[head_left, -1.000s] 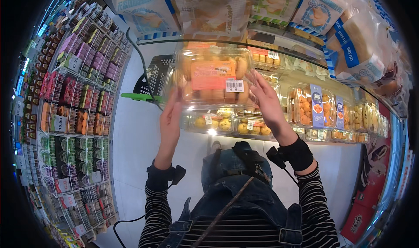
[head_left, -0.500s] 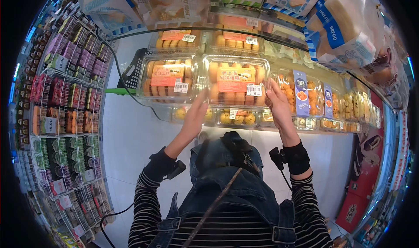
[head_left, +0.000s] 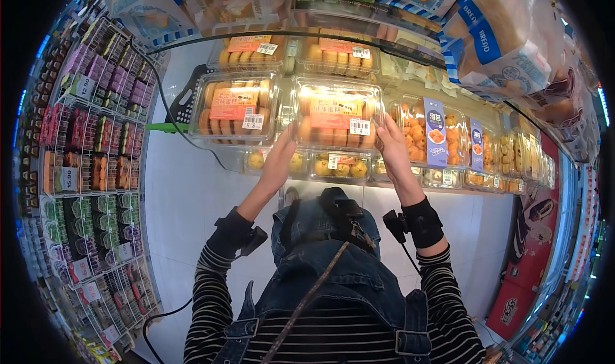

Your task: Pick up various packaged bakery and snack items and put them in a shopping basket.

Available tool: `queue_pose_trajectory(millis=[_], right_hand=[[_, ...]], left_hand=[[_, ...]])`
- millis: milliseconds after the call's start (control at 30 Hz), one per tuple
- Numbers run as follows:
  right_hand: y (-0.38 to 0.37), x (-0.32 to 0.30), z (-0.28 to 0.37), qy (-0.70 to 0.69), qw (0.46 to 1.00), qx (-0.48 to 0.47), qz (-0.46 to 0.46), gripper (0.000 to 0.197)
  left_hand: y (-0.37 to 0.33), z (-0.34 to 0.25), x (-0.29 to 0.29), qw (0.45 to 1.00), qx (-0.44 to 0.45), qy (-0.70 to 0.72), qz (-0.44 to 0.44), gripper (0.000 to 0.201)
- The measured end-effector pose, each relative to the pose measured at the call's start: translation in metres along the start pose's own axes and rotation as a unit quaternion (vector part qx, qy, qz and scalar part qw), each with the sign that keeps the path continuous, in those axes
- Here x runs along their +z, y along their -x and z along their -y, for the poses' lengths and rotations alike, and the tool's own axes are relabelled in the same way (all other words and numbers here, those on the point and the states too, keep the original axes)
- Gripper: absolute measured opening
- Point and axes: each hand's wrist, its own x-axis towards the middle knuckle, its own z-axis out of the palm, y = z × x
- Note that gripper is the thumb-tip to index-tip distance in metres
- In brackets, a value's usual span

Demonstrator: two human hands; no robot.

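The clear pastry box (head_left: 336, 117) is pressed between the left hand (head_left: 280, 162) and right hand (head_left: 392, 151) (palms only); it could slip, or nudge the neighbouring box (head_left: 236, 108) off the shelf (head_left: 487, 186).

You face a clear glass shelf (head_left: 410, 51) with a curved front edge. On it sit clear plastic clamshell boxes of golden buns with orange labels: one (head_left: 236, 108) at ten o'clock, one (head_left: 334, 115) at twelve, touching side by side, and two more (head_left: 253, 51) behind them.
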Motion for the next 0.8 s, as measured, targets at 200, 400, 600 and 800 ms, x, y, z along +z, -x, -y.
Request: queue_pose_trajectory(millis=[200, 400, 600, 800], right_hand=[[0.003, 0.002, 0.002, 0.019, 0.999, 0.038, -0.003, 0.045], [0.004, -0.002, -0.005, 0.022, 0.999, 0.028, -0.012, 0.045], [0.008, 0.0, -0.001, -0.004, 1.0, 0.025, -0.018, 0.046], [0.004, -0.007, -0.006, -0.018, 1.0, 0.009, -0.005, 0.047]], left_hand=[[0.001, 0.005, 0.0, 1.0, 0.002, 0.001, -0.001, 0.044], [0.002, 0.009, 0.0, 1.0, 0.006, 0.015, 0.007, 0.044], [0.003, 0.005, 0.002, 1.0, -0.007, 0.017, 0.012, 0.045], [0.001, 0.0, 0.006, 0.999, -0.023, 0.012, 0.02, 0.046]])
